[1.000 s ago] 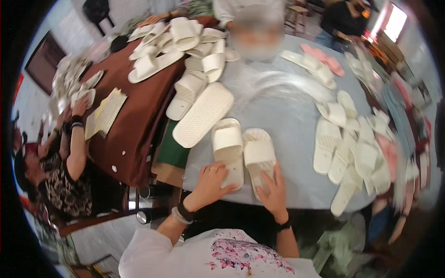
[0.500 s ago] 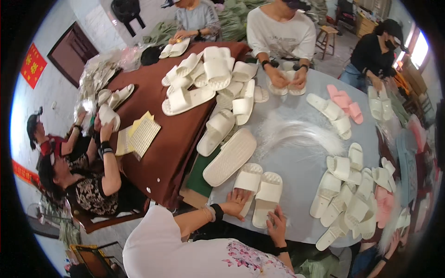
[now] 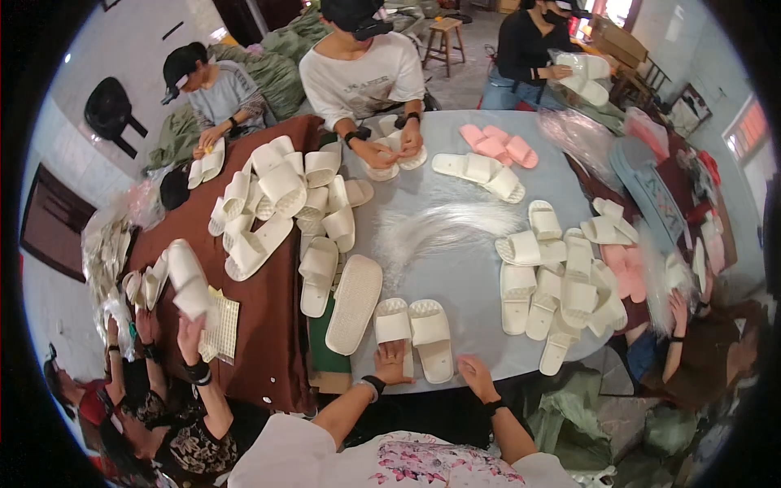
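Observation:
In front of me on the grey tabletop lie two off-white slippers side by side. My left hand (image 3: 394, 364) rests flat on the left slipper (image 3: 393, 322), fingers stretched toward its strap, the tips partly hidden at the strap's edge. To the right of the right slipper (image 3: 431, 342), and apart from it, is my right hand (image 3: 475, 377); its fingers are loosely bent and hold nothing. A larger slipper (image 3: 355, 305) lies sole up to the left of the pair.
Bundled clear strands (image 3: 447, 228) spread beyond the pair. White slippers form a heap (image 3: 561, 285) at right and another (image 3: 277, 187) on the brown cloth (image 3: 268, 325). Pink slippers (image 3: 498, 146) lie farther back. Co-workers handle slippers around the table.
The view has swung to the right. My right hand has come off the right slipper's edge and sits beside it. At the far right, a co-worker has raised a bagged pair.

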The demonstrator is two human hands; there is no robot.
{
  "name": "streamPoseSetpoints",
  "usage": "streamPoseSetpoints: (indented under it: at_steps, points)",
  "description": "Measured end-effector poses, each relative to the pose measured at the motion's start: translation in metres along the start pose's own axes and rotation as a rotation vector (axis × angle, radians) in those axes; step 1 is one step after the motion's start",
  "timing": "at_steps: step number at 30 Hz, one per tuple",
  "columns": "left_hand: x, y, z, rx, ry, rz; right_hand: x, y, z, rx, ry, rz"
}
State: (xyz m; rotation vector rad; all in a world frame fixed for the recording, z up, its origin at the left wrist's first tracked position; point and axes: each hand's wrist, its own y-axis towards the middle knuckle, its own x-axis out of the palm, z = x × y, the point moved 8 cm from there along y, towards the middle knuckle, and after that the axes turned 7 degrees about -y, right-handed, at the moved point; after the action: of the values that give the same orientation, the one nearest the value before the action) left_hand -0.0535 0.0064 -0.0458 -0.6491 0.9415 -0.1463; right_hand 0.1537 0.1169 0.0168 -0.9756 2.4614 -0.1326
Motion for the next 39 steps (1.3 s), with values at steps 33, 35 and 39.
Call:
streamPoseSetpoints:
  at_steps: [33,35,39]
  points:
    - [-0.092,-0.214,-0.063,-0.265,-0.141,1.009,-0.006,-0.16,0.123,0.228,-0.368,-0.166]
    - [-0.111,-0.212,-0.06,-0.28,-0.136,0.996,-0.001,-0.159,0.12,0.231,-0.368,-0.192]
    - [-0.136,-0.203,-0.049,-0.302,-0.137,0.959,0.001,-0.164,0.115,0.247,-0.376,-0.238]
